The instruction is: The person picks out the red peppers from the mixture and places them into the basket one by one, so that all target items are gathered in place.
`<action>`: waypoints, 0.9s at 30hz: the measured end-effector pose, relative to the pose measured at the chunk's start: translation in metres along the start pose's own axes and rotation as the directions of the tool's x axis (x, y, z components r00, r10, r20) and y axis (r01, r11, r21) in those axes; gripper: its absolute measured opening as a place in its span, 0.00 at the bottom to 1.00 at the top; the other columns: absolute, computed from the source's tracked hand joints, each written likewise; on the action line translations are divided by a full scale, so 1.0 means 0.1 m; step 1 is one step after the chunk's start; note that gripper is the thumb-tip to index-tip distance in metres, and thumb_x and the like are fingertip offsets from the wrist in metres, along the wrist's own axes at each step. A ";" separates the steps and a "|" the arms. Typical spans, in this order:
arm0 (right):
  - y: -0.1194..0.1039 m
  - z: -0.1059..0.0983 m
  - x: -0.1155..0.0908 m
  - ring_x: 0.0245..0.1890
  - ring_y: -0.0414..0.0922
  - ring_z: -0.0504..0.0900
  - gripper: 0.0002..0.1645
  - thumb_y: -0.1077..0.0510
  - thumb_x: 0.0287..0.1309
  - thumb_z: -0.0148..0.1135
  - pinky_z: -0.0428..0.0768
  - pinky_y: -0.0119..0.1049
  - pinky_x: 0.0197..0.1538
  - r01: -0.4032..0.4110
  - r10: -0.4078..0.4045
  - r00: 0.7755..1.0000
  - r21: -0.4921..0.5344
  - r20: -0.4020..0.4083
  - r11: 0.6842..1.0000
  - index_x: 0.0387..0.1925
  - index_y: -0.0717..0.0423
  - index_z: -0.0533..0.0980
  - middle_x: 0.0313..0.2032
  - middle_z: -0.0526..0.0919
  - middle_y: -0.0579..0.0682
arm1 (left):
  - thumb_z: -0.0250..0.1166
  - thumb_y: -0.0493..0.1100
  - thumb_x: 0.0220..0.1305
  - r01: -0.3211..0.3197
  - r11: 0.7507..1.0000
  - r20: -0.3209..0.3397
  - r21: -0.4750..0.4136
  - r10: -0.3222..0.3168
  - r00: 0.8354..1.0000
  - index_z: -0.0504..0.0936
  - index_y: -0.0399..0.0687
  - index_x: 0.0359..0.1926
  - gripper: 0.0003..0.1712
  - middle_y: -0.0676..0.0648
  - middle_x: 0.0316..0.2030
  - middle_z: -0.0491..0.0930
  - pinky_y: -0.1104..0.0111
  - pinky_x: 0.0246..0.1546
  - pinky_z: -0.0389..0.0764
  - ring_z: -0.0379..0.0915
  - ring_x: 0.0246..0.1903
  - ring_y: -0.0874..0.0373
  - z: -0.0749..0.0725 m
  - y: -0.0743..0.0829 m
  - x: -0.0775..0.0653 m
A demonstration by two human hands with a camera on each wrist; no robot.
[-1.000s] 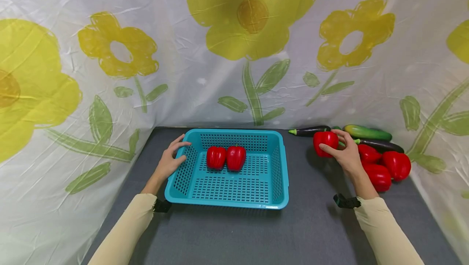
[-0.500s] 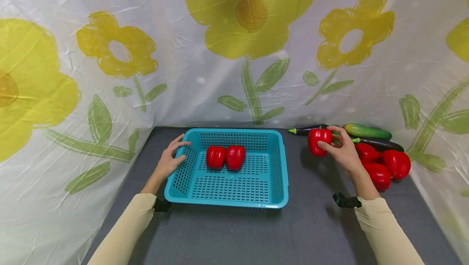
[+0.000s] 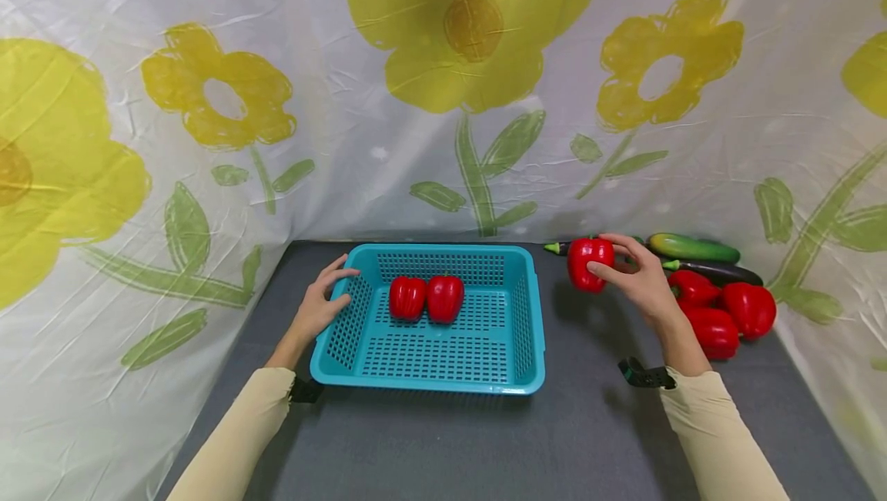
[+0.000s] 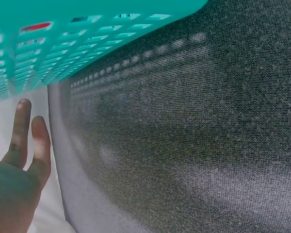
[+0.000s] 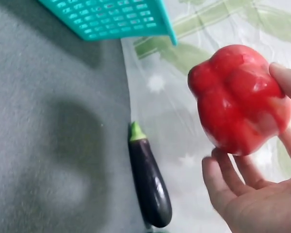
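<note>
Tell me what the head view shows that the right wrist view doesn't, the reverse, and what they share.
Only the head view shows the left hand beside the basket, two red peppers inside it, and, at the right, a cucumber, one eggplant and a pile of red peppers.

Only the right wrist view shows the lobed underside of the held pepper and the full body of the other eggplant, partly hidden in the head view.

Both show the right hand gripping that pepper, the basket, that eggplant's green tip and the sheet.
</note>
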State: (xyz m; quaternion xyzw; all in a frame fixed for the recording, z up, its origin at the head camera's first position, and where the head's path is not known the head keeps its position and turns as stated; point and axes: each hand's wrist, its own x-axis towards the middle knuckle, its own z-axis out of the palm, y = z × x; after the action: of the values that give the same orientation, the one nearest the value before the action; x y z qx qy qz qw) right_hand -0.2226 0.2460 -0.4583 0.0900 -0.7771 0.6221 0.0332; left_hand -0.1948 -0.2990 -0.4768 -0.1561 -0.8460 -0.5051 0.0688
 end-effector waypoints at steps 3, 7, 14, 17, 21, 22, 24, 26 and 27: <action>-0.04 0.05 0.02 0.54 0.54 0.75 0.37 0.57 0.63 0.70 0.82 0.35 0.44 0.008 -0.008 1.000 -0.002 0.007 1.000 0.71 0.56 0.68 0.60 0.72 0.58 | 0.55 0.20 0.63 0.004 1.000 0.000 0.003 -0.004 1.000 0.75 0.21 0.60 0.22 0.28 0.74 0.53 0.34 0.60 0.59 0.45 0.72 0.27 0.00 -0.01 0.00; -0.09 0.14 0.06 0.55 0.57 0.75 0.37 0.56 0.64 0.70 0.81 0.34 0.45 0.015 -0.015 1.000 -0.018 0.009 1.000 0.71 0.55 0.68 0.62 0.72 0.59 | 0.55 0.21 0.64 0.011 1.000 0.002 -0.001 -0.011 1.000 0.75 0.22 0.60 0.23 0.28 0.74 0.53 0.35 0.59 0.60 0.45 0.72 0.28 0.00 -0.02 0.00; -0.22 0.27 0.14 0.56 0.61 0.73 0.37 0.56 0.63 0.70 0.81 0.35 0.44 0.002 -0.001 0.999 -0.032 0.032 0.999 0.71 0.58 0.68 0.65 0.69 0.62 | 0.56 0.22 0.64 0.017 1.000 -0.001 -0.010 -0.017 1.000 0.75 0.24 0.60 0.23 0.31 0.75 0.53 0.35 0.61 0.58 0.45 0.73 0.30 -0.01 -0.10 0.01; -0.27 0.33 0.17 0.55 0.61 0.73 0.36 0.56 0.63 0.70 0.81 0.36 0.44 0.006 -0.003 0.999 -0.041 0.051 0.999 0.70 0.59 0.68 0.63 0.71 0.62 | 0.56 0.22 0.65 0.017 1.000 -0.002 -0.010 -0.017 1.000 0.75 0.24 0.60 0.22 0.31 0.75 0.53 0.34 0.61 0.58 0.45 0.73 0.30 -0.01 -0.10 0.01; -0.32 0.44 0.22 0.56 0.61 0.73 0.35 0.57 0.63 0.70 0.80 0.39 0.46 0.010 -0.007 0.997 -0.040 0.083 0.999 0.68 0.60 0.70 0.62 0.73 0.62 | 0.55 0.21 0.64 0.016 1.000 0.000 -0.013 -0.016 1.000 0.75 0.22 0.60 0.22 0.29 0.74 0.53 0.35 0.60 0.59 0.45 0.72 0.28 -0.01 -0.03 0.00; -0.33 0.47 0.23 0.56 0.61 0.73 0.34 0.57 0.63 0.70 0.80 0.40 0.46 0.010 -0.007 0.996 -0.036 0.089 0.999 0.68 0.60 0.70 0.62 0.73 0.62 | 0.55 0.21 0.64 0.019 1.000 0.001 -0.014 -0.019 1.000 0.74 0.22 0.60 0.23 0.29 0.74 0.53 0.36 0.60 0.60 0.45 0.72 0.28 -0.01 -0.03 0.00; -0.35 0.53 0.24 0.58 0.62 0.71 0.35 0.58 0.62 0.70 0.80 0.42 0.47 0.008 -0.006 0.995 -0.029 0.097 1.000 0.68 0.59 0.70 0.63 0.72 0.62 | 0.55 0.21 0.64 0.024 1.000 0.003 -0.016 -0.024 1.000 0.74 0.22 0.60 0.23 0.29 0.74 0.52 0.37 0.59 0.61 0.45 0.72 0.28 -0.01 -0.02 0.00; -0.36 0.59 0.26 0.59 0.62 0.71 0.35 0.59 0.62 0.70 0.80 0.43 0.47 0.004 -0.003 0.995 -0.012 0.103 1.000 0.69 0.59 0.70 0.64 0.72 0.62 | 0.55 0.21 0.64 0.027 0.999 0.004 -0.016 -0.027 1.000 0.74 0.22 0.60 0.23 0.29 0.75 0.52 0.38 0.58 0.61 0.45 0.72 0.28 -0.01 -0.01 0.00; -0.36 0.61 0.27 0.59 0.62 0.71 0.36 0.59 0.62 0.70 0.80 0.43 0.47 0.003 -0.002 0.995 -0.003 0.104 1.000 0.69 0.59 0.69 0.64 0.71 0.62 | 0.55 0.21 0.64 0.025 1.000 0.004 -0.014 -0.025 1.000 0.74 0.21 0.60 0.23 0.29 0.74 0.52 0.38 0.58 0.61 0.45 0.72 0.28 -0.01 -0.01 0.00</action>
State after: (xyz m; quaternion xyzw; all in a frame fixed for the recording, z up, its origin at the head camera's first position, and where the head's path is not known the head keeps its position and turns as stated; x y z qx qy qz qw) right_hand -0.2389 0.1764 -0.4332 0.1230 -0.7787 0.6152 -0.0063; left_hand -0.1949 -0.3002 -0.4770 -0.1469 -0.8445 -0.5115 0.0597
